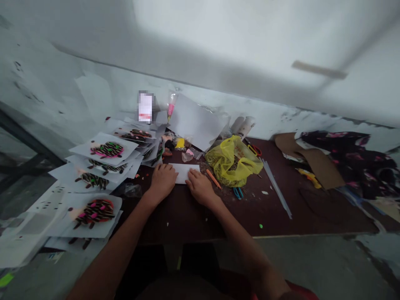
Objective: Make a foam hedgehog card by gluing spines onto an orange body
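A strip of white paper [182, 173], seemingly folded, lies flat on the dark table between my hands. On its left end rests my left hand [163, 179], palm down, fingers lying flat and slightly bent. My right hand [201, 186] presses on the right end the same way, fingertips on the sheet. Close to the right hand lie an orange stick-like tool [213, 178] and a yellow plastic bag [233, 162] filled with thin brown sticks. Teal-handled scissors [238, 193] sit in front of the bag. What lies beneath my palms is hidden.
Paper sheets with hedgehog pictures [108, 150] are piled on the left. A phone [145, 107] leans against the wall. Behind are a large white sheet [195, 121] and a yellow packet [180, 143]. Clear strips [276, 187], a yellow glue gun [308, 178] and cardboard [323, 166] lie right.
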